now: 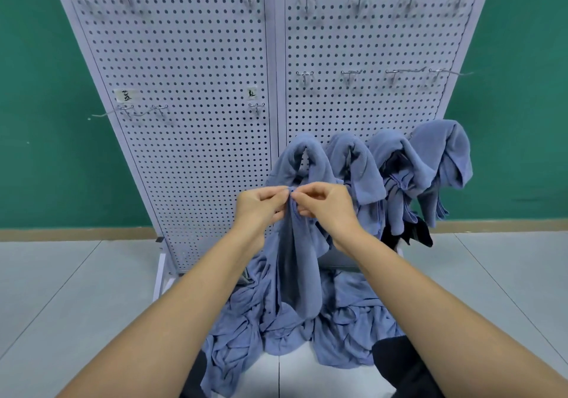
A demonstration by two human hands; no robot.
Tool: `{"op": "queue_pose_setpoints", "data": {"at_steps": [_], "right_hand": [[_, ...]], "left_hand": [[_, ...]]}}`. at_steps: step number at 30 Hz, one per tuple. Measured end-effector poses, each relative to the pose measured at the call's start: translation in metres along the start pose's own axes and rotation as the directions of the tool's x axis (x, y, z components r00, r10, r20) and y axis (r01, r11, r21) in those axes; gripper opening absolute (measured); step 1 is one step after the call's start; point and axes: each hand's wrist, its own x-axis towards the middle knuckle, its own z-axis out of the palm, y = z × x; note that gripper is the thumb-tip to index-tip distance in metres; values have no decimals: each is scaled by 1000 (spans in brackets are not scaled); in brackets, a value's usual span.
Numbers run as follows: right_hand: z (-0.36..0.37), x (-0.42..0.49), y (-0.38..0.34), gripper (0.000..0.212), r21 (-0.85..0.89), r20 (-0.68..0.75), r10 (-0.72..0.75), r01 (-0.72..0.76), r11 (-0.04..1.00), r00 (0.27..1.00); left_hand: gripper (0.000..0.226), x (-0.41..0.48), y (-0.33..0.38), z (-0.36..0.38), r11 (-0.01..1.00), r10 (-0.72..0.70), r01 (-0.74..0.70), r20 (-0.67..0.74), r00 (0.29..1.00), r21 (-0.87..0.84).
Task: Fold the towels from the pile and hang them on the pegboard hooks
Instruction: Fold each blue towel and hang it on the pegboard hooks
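A blue towel (299, 262) hangs down in front of me, pinched at its top edge by my left hand (261, 204) and my right hand (327, 205), fingertips almost touching. Below it a pile of blue towels (276, 330) lies crumpled on the floor at the foot of the white pegboard (190, 121). Several blue towels (399, 164) hang in a row on the low hooks of the right panel; the leftmost one (304, 157) is just behind my hands.
Bare metal hooks (349, 74) stick out of the right panel in two rows, others (256, 108) on the left panel beside paper labels. A black cloth (412, 231) hangs under the right towels. Green wall behind, grey tiled floor around.
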Motion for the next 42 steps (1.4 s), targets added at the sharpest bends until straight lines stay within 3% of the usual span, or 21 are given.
{"op": "queue_pose_setpoints", "data": {"at_steps": [4, 7, 9, 11, 14, 17, 21, 24, 26, 27, 30, 33, 36, 39, 42], "right_hand": [[-6, -1, -2, 22, 137, 160, 74, -97, 986, 984], [-15, 2, -5, 22, 211, 220, 97, -144, 967, 971], [-25, 7, -5, 21, 120, 161, 45, -65, 991, 986], [-37, 13, -3, 29, -105, 145, -52, 68, 992, 988], [-49, 18, 5, 46, -360, 260, -87, 180, 915, 962], [-49, 20, 14, 54, -483, 343, -90, 257, 837, 935], [-47, 24, 17, 21, -460, 354, -108, 273, 845, 929], [-45, 23, 14, 18, -336, 358, -92, 220, 916, 929], [-43, 23, 12, 18, -339, 339, -118, 238, 910, 933], [-41, 22, 11, 18, -347, 332, -129, 249, 904, 934], [-40, 21, 12, 16, -368, 325, -135, 256, 894, 936], [-44, 22, 10, 12, -376, 296, -107, 219, 901, 949], [-53, 22, 9, 8, -438, 258, -43, 156, 885, 965], [-52, 20, 12, 12, -571, 189, -15, 122, 812, 982], [-38, 17, 17, 14, -497, 114, 86, -18, 868, 990]], "left_hand": [[17, 1, 1, -5, 999, 29, -30, 46, 999, 30], [15, 4, 2, -8, 1000, 14, -15, 62, 998, 15], [13, 4, 5, -11, 1000, 3, -6, 116, 993, 30], [14, 4, 9, -14, 998, 3, -17, 204, 979, 68], [20, 2, 13, -16, 996, -1, -25, 292, 956, 84], [22, 1, 15, -20, 998, 7, -30, 383, 924, 54], [25, 5, 15, -30, 999, 20, -35, 465, 885, 24], [25, 9, 13, -33, 1000, -1, 12, 395, 919, -25], [13, 9, 11, -32, 999, -39, 36, 336, 941, 15], [9, 9, 9, -31, 996, -50, 21, 326, 944, 92], [26, 9, 0, -29, 902, 12, -160, 348, 937, 401], [7, 10, -5, -27, 842, 87, -239, 315, 945, 484], [5, 15, -9, -28, 774, 145, -263, 244, 959, 575], [15, 15, -16, -23, 705, 173, -224, 143, 974, 673], [26, 18, -22, -16, 778, 138, -122, 21, 990, 616]]}}
